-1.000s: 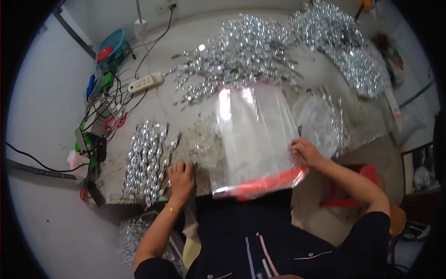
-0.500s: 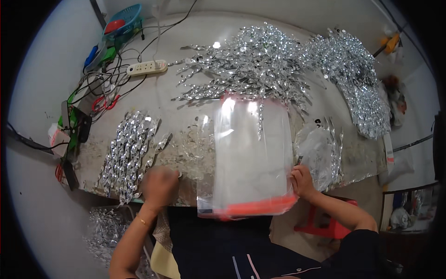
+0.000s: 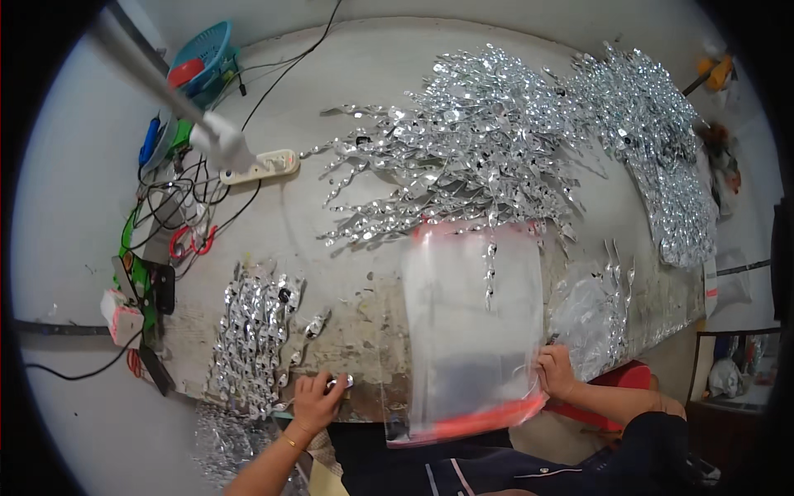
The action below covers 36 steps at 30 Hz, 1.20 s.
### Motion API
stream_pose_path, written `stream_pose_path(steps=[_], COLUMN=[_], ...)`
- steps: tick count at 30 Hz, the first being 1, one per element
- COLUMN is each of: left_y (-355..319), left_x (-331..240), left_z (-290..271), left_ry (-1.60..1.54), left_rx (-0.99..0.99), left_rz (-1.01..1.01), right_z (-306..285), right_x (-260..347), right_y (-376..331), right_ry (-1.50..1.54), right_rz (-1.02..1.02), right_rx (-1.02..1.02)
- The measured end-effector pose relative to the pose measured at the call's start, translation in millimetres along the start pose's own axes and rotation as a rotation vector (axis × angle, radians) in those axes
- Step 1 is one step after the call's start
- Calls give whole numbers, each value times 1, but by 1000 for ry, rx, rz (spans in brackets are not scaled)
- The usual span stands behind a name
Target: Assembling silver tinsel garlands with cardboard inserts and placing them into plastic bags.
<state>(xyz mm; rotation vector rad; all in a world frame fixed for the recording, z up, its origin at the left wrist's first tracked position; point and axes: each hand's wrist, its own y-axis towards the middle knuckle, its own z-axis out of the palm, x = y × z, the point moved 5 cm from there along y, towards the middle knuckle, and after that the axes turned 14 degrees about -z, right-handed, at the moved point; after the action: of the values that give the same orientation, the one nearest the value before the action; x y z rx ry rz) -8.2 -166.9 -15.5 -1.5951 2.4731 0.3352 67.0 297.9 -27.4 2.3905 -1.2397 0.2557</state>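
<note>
- Cables and a white power strip [image 3: 258, 166] lie at the worktop's [image 3: 331, 91] left.
- A stack of silver foil sprigs [image 3: 251, 335] sits near the front edge.
- The left hand [image 3: 317, 403] pinches one small silver piece [image 3: 341, 382].
- The right hand [image 3: 556, 372] grips the clear bag [image 3: 471, 331], red-edged, lying flat on the worktop.
- A silver sprig heap [image 3: 488, 140] lies beyond.

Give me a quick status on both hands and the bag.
Left hand pinching a small silver piece at the table edge. Right hand gripping the clear plastic bag by its side. Nothing between them.
</note>
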Motion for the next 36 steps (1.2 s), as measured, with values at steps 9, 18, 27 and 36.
stream_pose_path(steps=[9, 18, 27, 36], left_y=[-2, -13, -16, -22], left_x=[-2, -5, -5, -77], left_z=[0, -3, 3, -45], left_ry=[-16, -46, 53, -240], left_rx=[-9, -124, -357, -458], left_rz=[-13, 0, 112, -142], right_z=[-1, 9, 13, -10], right_x=[4, 11, 6, 2], right_y=[2, -19, -20, -15], right_ry=[-12, -148, -155, -50], right_rz=[30, 1, -53, 193], right_rx=[-15, -86, -114, -157])
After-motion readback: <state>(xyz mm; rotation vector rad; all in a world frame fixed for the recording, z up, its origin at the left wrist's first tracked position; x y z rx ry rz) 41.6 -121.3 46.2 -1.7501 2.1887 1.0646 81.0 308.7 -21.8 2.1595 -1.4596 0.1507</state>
